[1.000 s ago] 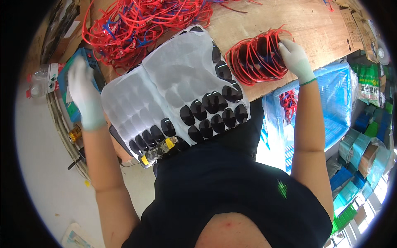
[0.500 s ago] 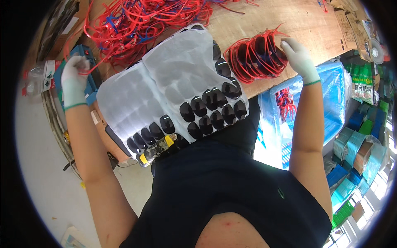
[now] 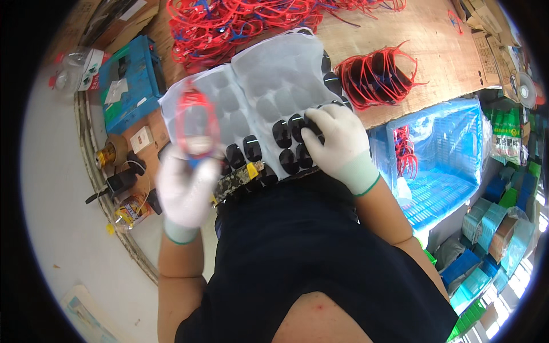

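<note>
My left hand (image 3: 186,191), in a white glove and blurred by motion, is closed on a red glasses frame (image 3: 213,126) with some blue at its lower end. My gloved right hand (image 3: 343,148) reaches over a white sheet (image 3: 266,66) on my lap, thumb and fingers pinched around a dark lens (image 3: 314,130). More glossy dark lenses (image 3: 281,133) lie in rows on the sheet's near part. Others appear as grey shapes under the sheet. A strip patterned in grey with yellow ends (image 3: 237,182) lies along the near edge.
A tangled heap of red and blue frames (image 3: 229,26) covers the far part of the wooden table (image 3: 434,34). Right of the sheet stands a row of red frames with dark lenses (image 3: 376,77). A blue lined crate (image 3: 440,194) sits lower right; a blue box (image 3: 131,86) stands left.
My left hand has come from the red heap's edge to over the sheet, bringing a red frame. My right hand has moved from the row of red frames to the dark lenses.
</note>
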Action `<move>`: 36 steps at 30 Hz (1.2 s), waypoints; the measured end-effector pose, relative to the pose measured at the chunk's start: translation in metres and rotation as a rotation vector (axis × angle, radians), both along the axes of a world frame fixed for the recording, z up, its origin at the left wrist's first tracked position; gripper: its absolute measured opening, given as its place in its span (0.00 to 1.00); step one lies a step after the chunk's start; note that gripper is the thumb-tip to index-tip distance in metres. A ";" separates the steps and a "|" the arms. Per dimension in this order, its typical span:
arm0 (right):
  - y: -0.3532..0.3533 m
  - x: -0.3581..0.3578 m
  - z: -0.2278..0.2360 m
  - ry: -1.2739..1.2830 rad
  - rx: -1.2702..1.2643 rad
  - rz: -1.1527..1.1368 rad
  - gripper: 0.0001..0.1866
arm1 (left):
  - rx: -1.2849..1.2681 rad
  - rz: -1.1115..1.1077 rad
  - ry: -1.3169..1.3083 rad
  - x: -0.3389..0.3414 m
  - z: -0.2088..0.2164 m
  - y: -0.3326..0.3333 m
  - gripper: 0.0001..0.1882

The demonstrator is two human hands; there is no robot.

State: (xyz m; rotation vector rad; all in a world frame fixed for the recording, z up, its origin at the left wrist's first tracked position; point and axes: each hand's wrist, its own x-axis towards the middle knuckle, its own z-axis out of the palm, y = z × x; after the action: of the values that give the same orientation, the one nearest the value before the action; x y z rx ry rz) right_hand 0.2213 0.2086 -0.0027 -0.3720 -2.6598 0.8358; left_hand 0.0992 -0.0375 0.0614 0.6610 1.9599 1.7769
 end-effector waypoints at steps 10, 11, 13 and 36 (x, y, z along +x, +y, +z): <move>-0.049 -0.023 0.006 -0.379 0.247 0.072 0.15 | -0.017 -0.319 0.069 0.065 -0.015 -0.017 0.11; -0.052 -0.028 0.003 -0.436 0.294 0.043 0.15 | 0.016 -0.363 0.067 0.066 -0.015 -0.017 0.11; -0.054 -0.031 -0.001 -0.438 0.300 0.026 0.15 | -0.002 -0.359 0.039 0.072 -0.014 -0.019 0.10; -0.101 0.018 0.054 0.196 -1.274 0.157 0.12 | -0.102 -0.276 0.247 0.071 0.000 -0.036 0.09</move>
State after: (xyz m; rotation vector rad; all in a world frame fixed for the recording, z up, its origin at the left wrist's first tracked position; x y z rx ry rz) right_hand 0.2396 0.1078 0.0510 -0.3105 -1.6504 2.3737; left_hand 0.1699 -0.0738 0.0618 1.1015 1.9833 1.4779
